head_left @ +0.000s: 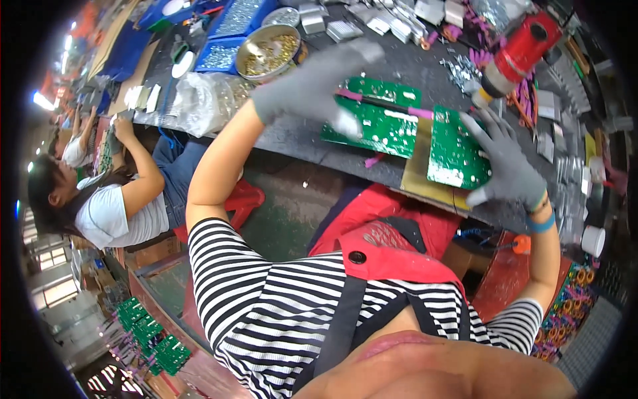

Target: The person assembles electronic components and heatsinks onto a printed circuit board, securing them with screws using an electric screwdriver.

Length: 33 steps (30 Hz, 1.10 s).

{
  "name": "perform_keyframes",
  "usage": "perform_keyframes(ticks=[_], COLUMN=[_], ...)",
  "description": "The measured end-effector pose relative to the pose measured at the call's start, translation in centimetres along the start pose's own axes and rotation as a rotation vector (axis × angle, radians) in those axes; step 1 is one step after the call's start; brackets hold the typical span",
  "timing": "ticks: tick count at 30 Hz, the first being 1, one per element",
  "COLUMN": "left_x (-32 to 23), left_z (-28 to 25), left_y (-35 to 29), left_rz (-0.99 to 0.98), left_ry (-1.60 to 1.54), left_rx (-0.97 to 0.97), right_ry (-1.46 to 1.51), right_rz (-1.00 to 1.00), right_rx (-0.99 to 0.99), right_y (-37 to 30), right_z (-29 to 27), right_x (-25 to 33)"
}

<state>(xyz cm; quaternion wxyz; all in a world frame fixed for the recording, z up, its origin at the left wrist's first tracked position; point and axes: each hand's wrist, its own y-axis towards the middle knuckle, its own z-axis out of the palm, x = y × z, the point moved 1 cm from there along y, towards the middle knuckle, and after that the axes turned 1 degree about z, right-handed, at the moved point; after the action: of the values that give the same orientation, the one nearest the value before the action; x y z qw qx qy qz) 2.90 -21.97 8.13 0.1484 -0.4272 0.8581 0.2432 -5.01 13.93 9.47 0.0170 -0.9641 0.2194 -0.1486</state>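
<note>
Two green circuit boards lie side by side in front of me, the left board (392,130) and the right board (455,153). A black and purple cable (382,102) runs across the left one toward the right one. My left hand (312,83), in a grey glove and blurred by motion, is over the left board's far left corner with thumb and fingers apart. My right hand (508,163), also gloved in grey, spreads its fingers along the right board's right edge; whether it touches the edge is unclear. Beneath the boards shows a yellowish sheet (422,176).
A red power tool (522,56) hangs at the far right, above loose screws (460,72). Left of the boards are a round tin of brass-coloured parts (269,54), a blue bin (219,56) and a clear plastic bag (203,100). Another person (126,193) sits at left.
</note>
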Motion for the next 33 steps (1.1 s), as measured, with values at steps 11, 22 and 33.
perform_keyframes(ticks=[11, 22, 33], left_x=[31.6, 33.3, 35.6], left_z=[-13.8, -11.5, -12.7], left_y=[-12.9, -9.6, -10.8], left_rz=[-0.931, -1.121, -0.648], left_ry=[0.715, 0.835, -1.459], left_rx=[0.094, -0.257, -1.499], right_ry=[0.212, 0.245, 0.890], right_rz=[0.023, 0.118, 0.307], right_rx=[-0.503, -0.730, -1.000], right_y=[-3.4, -1.2, 12.1], right_z=[-3.2, -6.5, -9.1], right_x=[0.4, 0.4, -3.5])
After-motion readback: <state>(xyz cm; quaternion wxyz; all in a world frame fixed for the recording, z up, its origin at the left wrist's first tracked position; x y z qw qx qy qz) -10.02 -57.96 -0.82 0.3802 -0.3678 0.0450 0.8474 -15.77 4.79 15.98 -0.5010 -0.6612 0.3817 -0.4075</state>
